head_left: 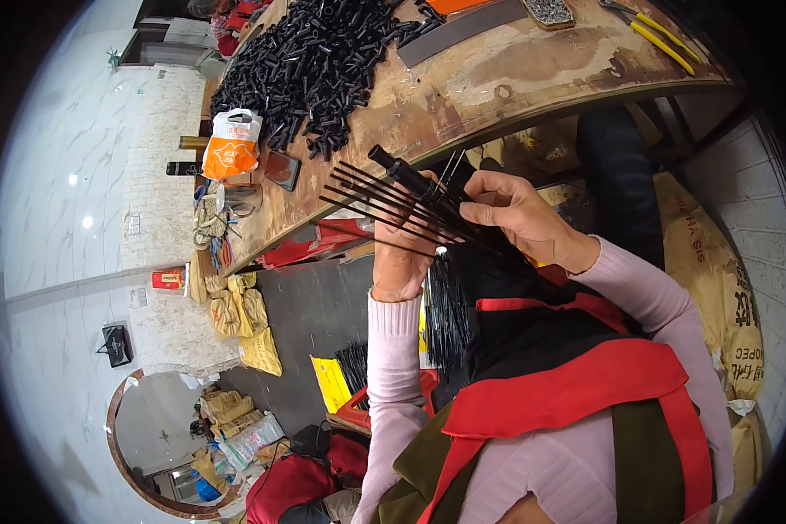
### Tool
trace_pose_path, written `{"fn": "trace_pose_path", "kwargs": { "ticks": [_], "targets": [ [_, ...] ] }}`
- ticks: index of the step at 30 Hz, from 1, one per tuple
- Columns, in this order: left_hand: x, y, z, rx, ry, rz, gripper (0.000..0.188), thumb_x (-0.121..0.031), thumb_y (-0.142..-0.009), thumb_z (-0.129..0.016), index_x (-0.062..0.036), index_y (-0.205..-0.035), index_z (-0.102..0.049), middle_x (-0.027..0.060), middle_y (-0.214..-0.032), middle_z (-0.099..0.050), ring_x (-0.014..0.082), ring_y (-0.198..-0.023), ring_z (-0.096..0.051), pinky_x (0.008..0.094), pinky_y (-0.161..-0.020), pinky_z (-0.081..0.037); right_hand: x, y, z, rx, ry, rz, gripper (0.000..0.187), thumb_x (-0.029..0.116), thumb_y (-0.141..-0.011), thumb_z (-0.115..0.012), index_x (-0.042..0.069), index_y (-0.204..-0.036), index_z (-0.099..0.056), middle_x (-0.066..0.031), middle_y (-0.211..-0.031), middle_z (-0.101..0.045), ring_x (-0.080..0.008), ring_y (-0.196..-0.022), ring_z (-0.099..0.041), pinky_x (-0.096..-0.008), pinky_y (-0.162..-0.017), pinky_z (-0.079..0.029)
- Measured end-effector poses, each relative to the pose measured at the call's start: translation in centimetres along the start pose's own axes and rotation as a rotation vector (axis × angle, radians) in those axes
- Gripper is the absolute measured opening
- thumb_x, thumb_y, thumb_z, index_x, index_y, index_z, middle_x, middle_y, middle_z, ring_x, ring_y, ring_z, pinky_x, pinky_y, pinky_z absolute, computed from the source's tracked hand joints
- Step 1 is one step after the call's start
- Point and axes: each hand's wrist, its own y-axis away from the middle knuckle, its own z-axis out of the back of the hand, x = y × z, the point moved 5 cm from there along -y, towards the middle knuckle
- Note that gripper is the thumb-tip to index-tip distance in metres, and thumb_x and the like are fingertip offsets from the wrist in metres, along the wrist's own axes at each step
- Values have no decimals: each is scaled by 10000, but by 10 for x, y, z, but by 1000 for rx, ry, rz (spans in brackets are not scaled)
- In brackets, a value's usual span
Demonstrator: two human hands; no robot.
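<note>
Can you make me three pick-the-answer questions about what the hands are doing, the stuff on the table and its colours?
1. Where is the pile of short black tubes?
A on the wooden table
B on the floor
C in a lap

2. What colour are the pliers' handles?
A red
B yellow
C blue

3. The thin black rods are
A held fanned out
B lying on the table
C boxed

Answers: 1 A, tubes heaped on the tabletop; 2 B, yellow grips at the table's far end; 3 A, left hand and right hand grip them, spread.

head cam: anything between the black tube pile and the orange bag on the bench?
Head view: nothing; the black tube pile reaches right to the orange bag, which overlaps its lower-left edge on the wooden bench.
</note>
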Motion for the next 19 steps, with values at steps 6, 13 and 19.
{"fn": "trace_pose_path", "kwargs": {
  "ticks": [6,13,19],
  "targets": [
    [1,2,0,3,68,85,321,-102,-953,-598,6,-1241,-505,70,-1043,-627,163,-839,-660,296,-694,-584,0,3,-1,53,2,-57,89,43,-921,-661,52,-993,-609,3,-935,-651,-58,-880,-603,-205,-793,-472],
    [2,12,1,-87,-20,-55,376,-46,-941,-592,7,-1301,-496,88,-1149,-608,184,-982,-634,323,-814,-552,0,4,0,5,77,-7,113,57,-898,-692,33,-993,-634,-8,-894,-667,-52,-839,-595,-198,-744,-457],
    [7,12,5,-42,25,-18,491,-155,-916,-679,-18,-1341,-473,87,-1202,-595,220,-1042,-624,371,-856,-553,1,5,3,27,74,-75,134,74,-902,-694,38,-1015,-630,-10,-901,-675,-59,-852,-599,-198,-770,-457]
  ]
}}
